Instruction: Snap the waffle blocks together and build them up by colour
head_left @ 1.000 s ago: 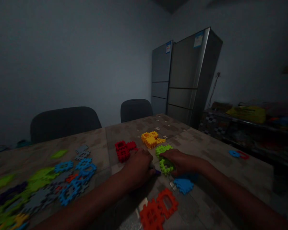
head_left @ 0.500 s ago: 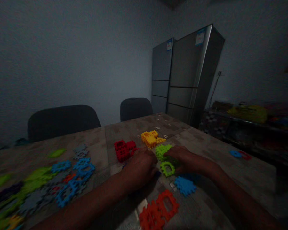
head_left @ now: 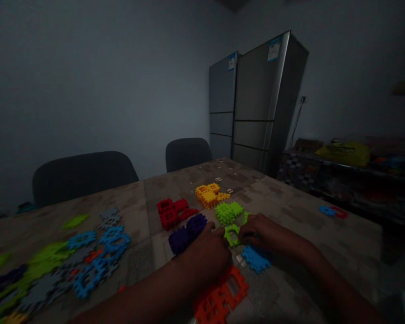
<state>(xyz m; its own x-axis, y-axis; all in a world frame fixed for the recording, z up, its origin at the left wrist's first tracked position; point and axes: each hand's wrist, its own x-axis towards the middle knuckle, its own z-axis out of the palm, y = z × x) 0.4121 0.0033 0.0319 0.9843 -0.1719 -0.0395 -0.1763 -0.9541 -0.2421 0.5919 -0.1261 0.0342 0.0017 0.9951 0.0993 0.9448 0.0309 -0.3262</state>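
Note:
Bent over the table, my right hand (head_left: 265, 231) has its fingers curled at the right side of a lime green interlocking piece with an opening (head_left: 231, 235); its fingertips are partly hidden. My left hand (head_left: 213, 246) is closed just left of that piece, with one finger close to its edge; whatever lies inside the fingers is hidden. Dark purple blocks (head_left: 187, 233) lie beyond my left wrist. Another lime green stack (head_left: 228, 212) rests behind the green piece. A blue toothed piece (head_left: 255, 258) is below my right hand, and orange-red pieces (head_left: 219, 299) lie nearest me.
Red blocks (head_left: 170, 213) and a yellow cluster (head_left: 209, 195) stand farther back. Grey, blue and green pieces (head_left: 54, 258) spread across the left side. A blue piece joined to a red one (head_left: 333, 211) lies far right. Chairs (head_left: 84, 177) and refrigerators (head_left: 254, 103) stand beyond the table (head_left: 300, 211).
My left hand has drawn back toward me, uncovering the purple blocks. My right hand has shifted slightly nearer and off the green stack. The view has turned a little right.

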